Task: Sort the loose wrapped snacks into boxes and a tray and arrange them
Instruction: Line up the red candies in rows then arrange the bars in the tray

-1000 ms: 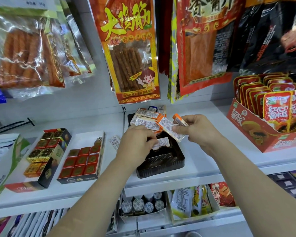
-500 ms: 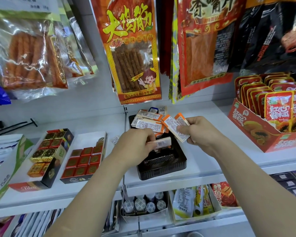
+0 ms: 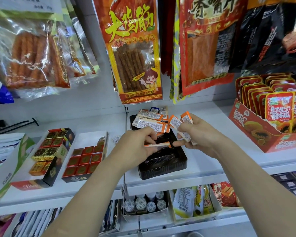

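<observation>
Now I see both hands over the black tray (image 3: 162, 170), which stands on the white shelf (image 3: 208, 161). The left hand (image 3: 135, 146) pinches one orange-and-white snack stick (image 3: 158, 144) between thumb and fingers and holds it flat just above the middle of the tray. The right hand (image 3: 200, 134) is curled around a small bunch of sticks (image 3: 175, 121) of the same kind; their orange ends point up and away from me. More sticks lie in a pile (image 3: 149, 118) at the far end of the tray, some reaching over its rim. One loose wrapped piece (image 3: 115, 139) lies on the shelf just left of the tray. Further left stand two open boxes, the red-square box (image 3: 91, 139) and the gold-square box (image 3: 58, 161). At the right stands a red display box (image 3: 263, 139) with upright packets.
</observation>
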The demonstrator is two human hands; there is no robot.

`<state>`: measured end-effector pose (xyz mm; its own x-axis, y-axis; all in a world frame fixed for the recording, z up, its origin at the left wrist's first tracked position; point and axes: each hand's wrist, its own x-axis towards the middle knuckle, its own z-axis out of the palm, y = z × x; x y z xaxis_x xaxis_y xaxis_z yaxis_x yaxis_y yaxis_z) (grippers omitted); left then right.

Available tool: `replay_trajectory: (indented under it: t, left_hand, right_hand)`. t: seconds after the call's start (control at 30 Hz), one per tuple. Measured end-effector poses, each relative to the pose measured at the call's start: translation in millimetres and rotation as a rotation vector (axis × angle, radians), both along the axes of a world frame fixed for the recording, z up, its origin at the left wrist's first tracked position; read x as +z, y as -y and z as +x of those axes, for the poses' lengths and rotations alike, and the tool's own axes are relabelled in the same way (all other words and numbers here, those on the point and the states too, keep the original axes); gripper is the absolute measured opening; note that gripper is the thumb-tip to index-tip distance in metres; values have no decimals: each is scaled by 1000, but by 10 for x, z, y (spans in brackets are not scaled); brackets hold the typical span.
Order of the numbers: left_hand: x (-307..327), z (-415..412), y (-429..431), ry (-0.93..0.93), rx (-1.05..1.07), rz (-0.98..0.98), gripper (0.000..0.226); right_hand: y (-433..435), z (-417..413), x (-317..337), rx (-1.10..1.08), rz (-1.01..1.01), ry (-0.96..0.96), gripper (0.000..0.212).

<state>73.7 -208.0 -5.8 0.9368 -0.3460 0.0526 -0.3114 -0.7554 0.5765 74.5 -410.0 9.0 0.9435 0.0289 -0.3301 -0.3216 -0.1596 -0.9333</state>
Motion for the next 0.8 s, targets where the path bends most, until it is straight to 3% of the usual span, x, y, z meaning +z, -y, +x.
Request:
replay_trajectory:
  t: [0.13, 0.37, 0.53, 0.8]
  left_hand:
    - [48, -15, -45, -53, -35, 48, 2]
    - [-29, 16, -53, -39, 37, -46, 18]
    - [-95, 34, 4, 74, 0, -123, 24]
    - [-42, 68, -28, 82, 63, -130, 24]
  right_hand:
    - [19, 3, -13, 36, 5, 26, 25]
    - [13, 9, -47, 108, 38, 32, 18]
    - [22, 43, -77, 25, -6, 89, 10]
    - [49, 95, -134, -82, -81, 122, 4]
